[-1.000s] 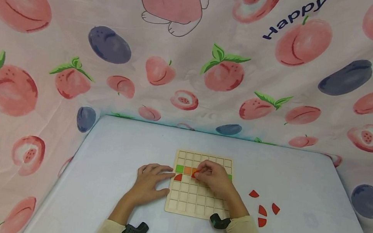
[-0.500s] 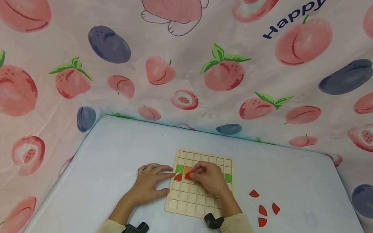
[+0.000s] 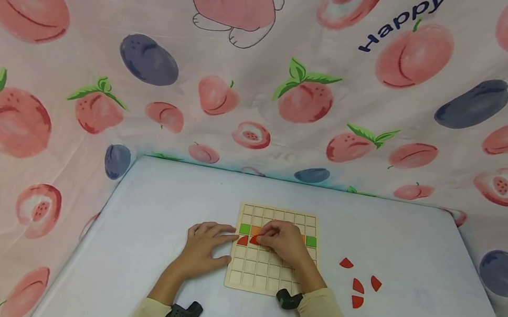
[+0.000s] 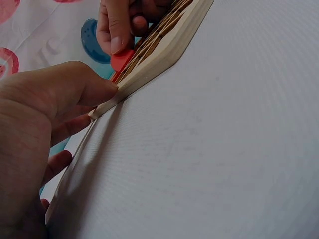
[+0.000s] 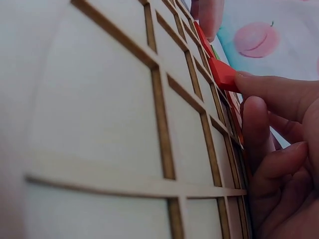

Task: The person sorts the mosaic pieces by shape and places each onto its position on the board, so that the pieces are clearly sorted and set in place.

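Observation:
A wooden grid board lies on the white table. My right hand pinches a red quarter-circle piece between thumb and fingers, over the second cell of the row below the coloured squares. Another red quarter-circle sits in the first cell of that row. Above it are a green square and an orange square; a second green square sits at the row's right end. My right hand hides the middle of this row. My left hand touches the board's left edge with spread, relaxed fingers.
Several red quarter-circle pieces lie loose on the white table right of the board. A fruit-printed cloth rises behind the table. Each wrist carries a black camera.
My right hand has moved left across the board with the red quarter-circle, from around the third column to the second. My left hand has stayed in place.

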Tool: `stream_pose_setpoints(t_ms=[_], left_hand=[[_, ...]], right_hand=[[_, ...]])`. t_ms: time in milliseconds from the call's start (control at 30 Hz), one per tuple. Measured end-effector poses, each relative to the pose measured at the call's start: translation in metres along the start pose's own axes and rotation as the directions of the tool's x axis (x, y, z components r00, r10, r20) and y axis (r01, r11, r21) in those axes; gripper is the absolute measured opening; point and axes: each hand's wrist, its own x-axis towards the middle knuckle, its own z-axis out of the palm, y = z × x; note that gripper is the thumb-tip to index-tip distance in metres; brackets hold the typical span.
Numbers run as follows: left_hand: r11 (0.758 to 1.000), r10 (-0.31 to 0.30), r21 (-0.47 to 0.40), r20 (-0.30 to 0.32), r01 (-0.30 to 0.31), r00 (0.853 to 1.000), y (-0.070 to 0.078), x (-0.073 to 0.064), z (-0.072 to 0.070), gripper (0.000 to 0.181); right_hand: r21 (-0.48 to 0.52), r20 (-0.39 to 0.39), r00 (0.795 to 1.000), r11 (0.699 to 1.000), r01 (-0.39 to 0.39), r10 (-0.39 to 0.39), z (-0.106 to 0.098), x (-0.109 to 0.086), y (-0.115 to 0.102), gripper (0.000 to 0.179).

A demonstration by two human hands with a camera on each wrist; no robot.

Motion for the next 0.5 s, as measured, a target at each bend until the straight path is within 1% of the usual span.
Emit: stream_pose_setpoints(t_ms=[133,367,500], left_hand=[[1.0,0.001,-0.002,0.001,-0.001,1.0,-0.0001,0.0001,-0.0002,0.051],[1.0,-0.004,-0.009,0.007,0.004,1.0,0.0001,0.0,-0.0002,0.051],[1.0,-0.004,-0.011,0.007,0.004,1.0,0.0002,-0.0002,-0.0001,0.051]], right_hand=[[-0.001,0.004,1.0,1.0,0.004,-0.004,-0.0004,-0.0002,-0.0004,0.008],[-0.073,-0.001,1.0,0.997,0.013,-0.013,-0.0007,-0.0011,-0.0021,0.008],[-0.096,0.0,1.0,0.995,0.02,-0.02,-0.0005,-0.0004,-0.0016,0.009]])
